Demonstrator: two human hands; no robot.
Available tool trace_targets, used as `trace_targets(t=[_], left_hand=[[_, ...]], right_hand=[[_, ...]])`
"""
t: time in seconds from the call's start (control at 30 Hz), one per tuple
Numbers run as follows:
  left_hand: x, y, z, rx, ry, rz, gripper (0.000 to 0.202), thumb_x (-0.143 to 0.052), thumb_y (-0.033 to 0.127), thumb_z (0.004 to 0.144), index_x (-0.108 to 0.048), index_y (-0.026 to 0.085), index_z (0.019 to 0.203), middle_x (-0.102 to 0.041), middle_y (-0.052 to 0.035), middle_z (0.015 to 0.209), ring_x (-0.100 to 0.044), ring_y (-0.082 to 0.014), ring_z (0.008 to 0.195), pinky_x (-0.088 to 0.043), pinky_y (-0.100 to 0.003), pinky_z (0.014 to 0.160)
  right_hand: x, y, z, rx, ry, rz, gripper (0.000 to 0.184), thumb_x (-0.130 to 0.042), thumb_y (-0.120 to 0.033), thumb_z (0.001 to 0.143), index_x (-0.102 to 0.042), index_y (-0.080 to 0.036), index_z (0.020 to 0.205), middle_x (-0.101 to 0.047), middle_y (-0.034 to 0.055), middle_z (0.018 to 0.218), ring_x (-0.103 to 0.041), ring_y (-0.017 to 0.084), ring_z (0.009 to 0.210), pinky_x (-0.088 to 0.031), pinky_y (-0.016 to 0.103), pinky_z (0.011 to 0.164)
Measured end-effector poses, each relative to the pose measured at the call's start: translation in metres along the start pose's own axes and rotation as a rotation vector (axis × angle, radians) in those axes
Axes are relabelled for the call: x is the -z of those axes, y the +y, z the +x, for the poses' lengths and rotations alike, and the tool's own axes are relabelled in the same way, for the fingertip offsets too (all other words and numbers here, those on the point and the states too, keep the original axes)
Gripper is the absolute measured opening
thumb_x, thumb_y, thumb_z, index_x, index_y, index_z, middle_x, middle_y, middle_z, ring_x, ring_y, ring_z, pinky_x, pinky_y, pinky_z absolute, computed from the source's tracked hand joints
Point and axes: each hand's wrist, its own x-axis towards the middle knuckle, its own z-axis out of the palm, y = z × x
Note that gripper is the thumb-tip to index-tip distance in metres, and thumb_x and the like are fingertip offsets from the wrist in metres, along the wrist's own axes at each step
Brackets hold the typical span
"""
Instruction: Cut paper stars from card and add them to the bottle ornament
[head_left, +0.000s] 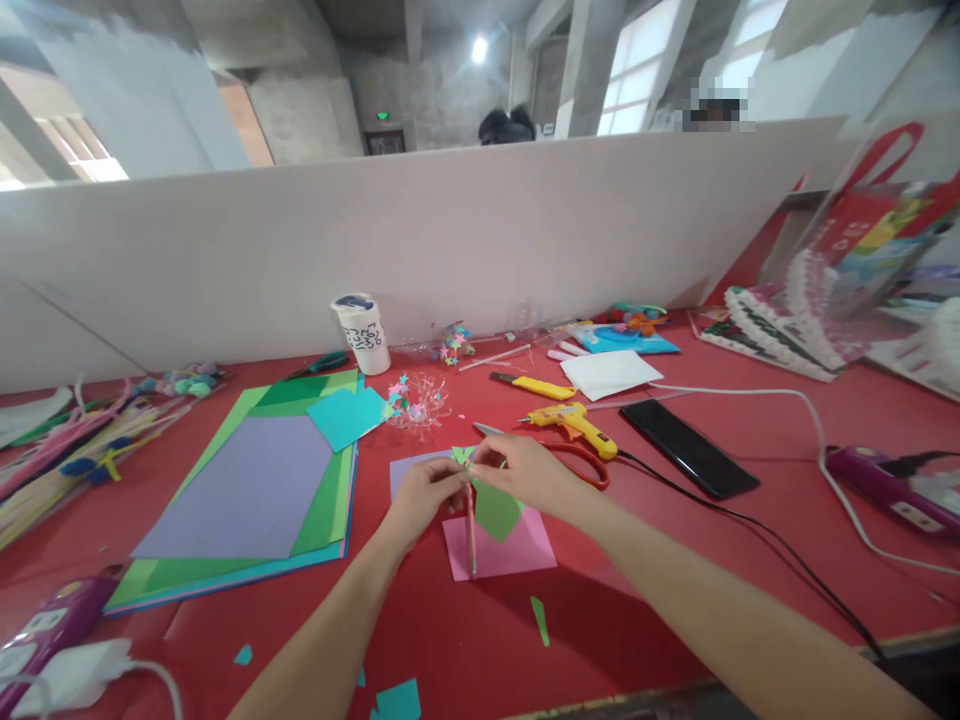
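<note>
My left hand (425, 494) is closed in a pinch at the top of a thin pink stick (472, 535), which points down toward me. Fingertips of my right hand (529, 472) meet there too, pinched on a tiny piece I cannot make out. Beneath my hands lie a green paper piece (498, 514) and a pink paper square (514, 560). Some purple paper (405, 475) shows behind my left hand. Scissors with red handles (589, 465) lie just beyond my right hand, partly hidden by it.
A yellow glue gun (581, 425), a yellow cutter knife (541, 387) and a black phone (686, 448) lie to the right. Stacked colored paper (240, 490) is at left. A white cup (362, 335) stands near the white partition (450, 240). A cable (720, 508) crosses the right side.
</note>
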Motion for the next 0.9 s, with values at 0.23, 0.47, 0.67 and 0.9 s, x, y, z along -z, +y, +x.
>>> trace_targets(t=[0.23,0.47,0.67,0.9], left_hand=[[0.004,0.008,-0.004,-0.084,0.063,-0.079,0.019,-0.063,0.03,0.078,-0.059,0.016,0.067,-0.055,0.004,0.054,-0.052,-0.0099,0.048,-0.044,-0.024,0.053],[0.045,0.012,0.003,-0.085,0.34,-0.034,0.021,-0.057,0.036,0.073,-0.052,0.019,0.061,-0.053,0.0044,0.05,-0.046,-0.0089,0.043,-0.036,-0.021,0.046],[0.049,0.005,0.004,-0.015,0.321,0.13,0.018,-0.055,0.031,0.075,-0.054,0.02,0.061,-0.049,0.0051,0.05,-0.043,-0.0105,0.044,-0.032,-0.023,0.045],[0.019,0.022,-0.012,-0.114,0.096,0.253,0.015,-0.055,0.02,0.077,-0.058,0.021,0.063,-0.067,-0.0029,0.094,-0.059,-0.0185,0.087,-0.04,-0.026,0.071]], right_hand=[[-0.008,0.008,0.013,0.034,-0.023,0.178,0.014,-0.058,-0.026,0.093,-0.064,-0.013,0.093,-0.067,0.0014,0.087,-0.066,0.015,0.075,-0.055,0.032,0.068],[-0.018,0.041,0.008,0.003,0.187,0.146,0.005,-0.055,-0.015,0.085,-0.058,-0.017,0.082,-0.066,0.0059,0.082,-0.063,0.021,0.076,-0.049,0.032,0.066],[-0.027,0.042,0.007,0.153,0.213,0.058,0.012,-0.056,-0.012,0.084,-0.059,-0.017,0.095,-0.064,0.0105,0.099,-0.058,0.024,0.095,-0.046,0.036,0.084],[-0.012,0.06,0.008,0.128,0.17,-0.116,0.019,-0.056,-0.001,0.078,-0.065,-0.017,0.083,-0.063,0.0099,0.089,-0.054,0.029,0.088,-0.044,0.043,0.078]])
